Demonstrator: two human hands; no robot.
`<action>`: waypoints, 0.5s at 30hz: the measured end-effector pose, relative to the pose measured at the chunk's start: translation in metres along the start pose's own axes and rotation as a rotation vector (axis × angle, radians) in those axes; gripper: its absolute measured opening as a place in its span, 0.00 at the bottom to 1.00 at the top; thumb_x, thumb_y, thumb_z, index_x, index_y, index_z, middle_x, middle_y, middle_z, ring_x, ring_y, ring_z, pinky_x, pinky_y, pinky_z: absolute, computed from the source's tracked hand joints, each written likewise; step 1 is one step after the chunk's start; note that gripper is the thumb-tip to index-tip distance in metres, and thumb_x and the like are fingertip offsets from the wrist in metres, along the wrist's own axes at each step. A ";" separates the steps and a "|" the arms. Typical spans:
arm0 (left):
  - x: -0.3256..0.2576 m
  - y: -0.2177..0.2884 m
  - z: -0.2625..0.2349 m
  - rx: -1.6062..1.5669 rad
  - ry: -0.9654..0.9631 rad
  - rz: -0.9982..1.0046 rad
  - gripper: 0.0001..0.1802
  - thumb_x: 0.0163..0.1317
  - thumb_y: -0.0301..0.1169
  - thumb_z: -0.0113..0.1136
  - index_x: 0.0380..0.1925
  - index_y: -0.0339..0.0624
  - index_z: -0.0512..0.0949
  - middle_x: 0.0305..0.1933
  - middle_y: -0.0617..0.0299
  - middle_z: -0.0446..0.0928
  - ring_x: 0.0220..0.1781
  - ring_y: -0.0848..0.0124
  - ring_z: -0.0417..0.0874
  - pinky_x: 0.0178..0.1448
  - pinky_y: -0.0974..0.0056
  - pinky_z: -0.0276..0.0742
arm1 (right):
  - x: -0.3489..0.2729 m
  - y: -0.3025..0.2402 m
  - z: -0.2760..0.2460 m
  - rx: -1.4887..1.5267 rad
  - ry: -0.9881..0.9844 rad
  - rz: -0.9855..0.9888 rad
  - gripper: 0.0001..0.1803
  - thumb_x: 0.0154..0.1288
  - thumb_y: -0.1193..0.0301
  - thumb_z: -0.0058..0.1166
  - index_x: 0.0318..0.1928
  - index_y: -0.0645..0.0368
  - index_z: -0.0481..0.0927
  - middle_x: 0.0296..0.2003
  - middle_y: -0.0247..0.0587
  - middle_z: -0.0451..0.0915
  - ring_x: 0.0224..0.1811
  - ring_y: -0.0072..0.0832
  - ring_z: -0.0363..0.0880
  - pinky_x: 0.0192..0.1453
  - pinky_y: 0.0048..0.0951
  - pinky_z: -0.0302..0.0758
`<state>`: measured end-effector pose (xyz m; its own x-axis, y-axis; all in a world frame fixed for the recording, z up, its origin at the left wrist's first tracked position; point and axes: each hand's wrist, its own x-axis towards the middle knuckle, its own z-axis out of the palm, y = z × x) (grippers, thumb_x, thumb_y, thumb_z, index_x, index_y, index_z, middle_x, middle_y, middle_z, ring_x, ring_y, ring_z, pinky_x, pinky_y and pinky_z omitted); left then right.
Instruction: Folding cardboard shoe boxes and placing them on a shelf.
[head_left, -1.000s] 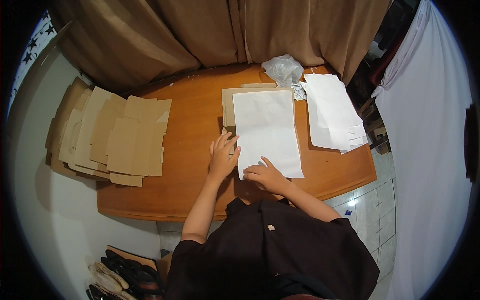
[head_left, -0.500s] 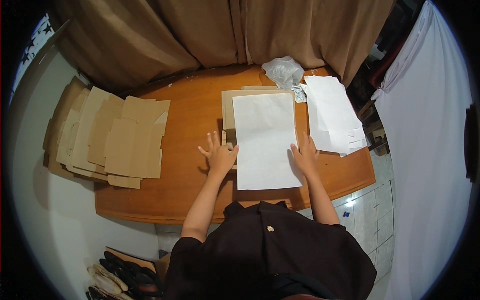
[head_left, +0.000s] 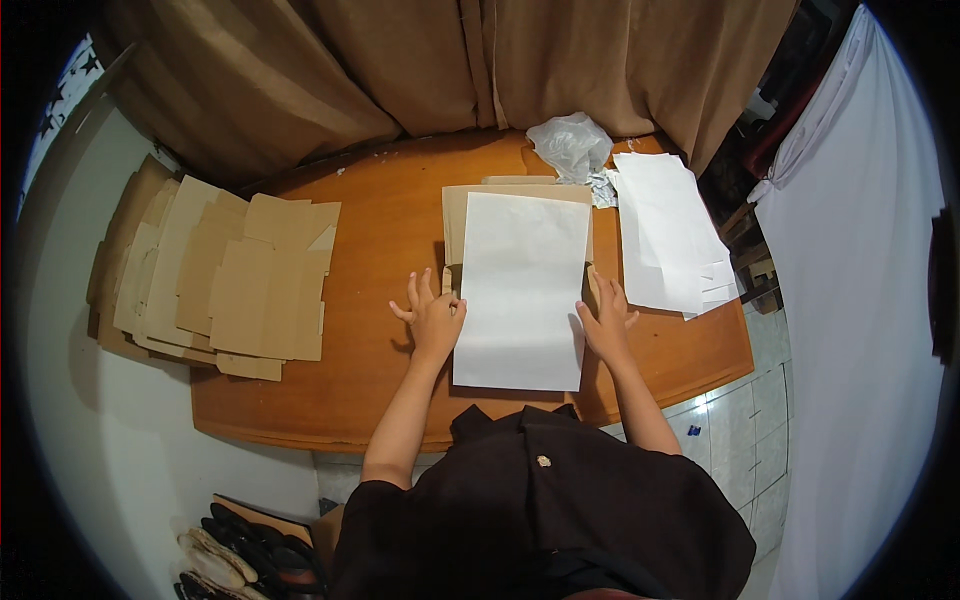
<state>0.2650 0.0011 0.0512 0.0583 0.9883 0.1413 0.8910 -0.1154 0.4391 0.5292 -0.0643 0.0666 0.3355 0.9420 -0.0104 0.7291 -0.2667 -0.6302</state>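
Note:
A large white sheet of paper [head_left: 522,290] lies over a brown cardboard box [head_left: 455,225], whose raised flap shows behind it. My left hand [head_left: 433,325] holds the sheet's left edge between thumb and bent forefinger, its other fingers spread. At the opposite edge is my right hand [head_left: 606,322], thumb on the paper and fingers stretched forward beside the box. Whether fingers reach under the sheet there is hidden. Most of the box is covered by the paper.
Flattened cardboard pieces [head_left: 265,285] are stacked at the table's left. White sheets [head_left: 668,240] lie in a pile on the right, near a crumpled clear plastic bag [head_left: 568,145]. A brown curtain [head_left: 400,60] hangs behind the wooden table [head_left: 385,190]. Footwear [head_left: 255,550] sits at lower left.
The sheet's lower part has shifted left and slightly toward me, now lying straighter over the box. Both hands have moved a little left with it.

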 end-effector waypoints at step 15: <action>0.051 0.049 0.043 0.163 -0.874 1.180 0.25 0.68 0.37 0.39 0.66 0.57 0.56 0.69 0.56 0.57 0.71 0.58 0.55 0.66 0.44 0.56 | 0.013 0.012 0.013 0.076 0.060 0.028 0.31 0.60 0.58 0.51 0.64 0.47 0.61 0.64 0.54 0.55 0.68 0.49 0.50 0.64 0.67 0.36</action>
<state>0.3314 0.0503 0.0420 0.9631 0.0858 -0.2552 0.1729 -0.9236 0.3422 0.5345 -0.0526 0.0494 0.3922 0.9197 0.0165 0.6723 -0.2743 -0.6876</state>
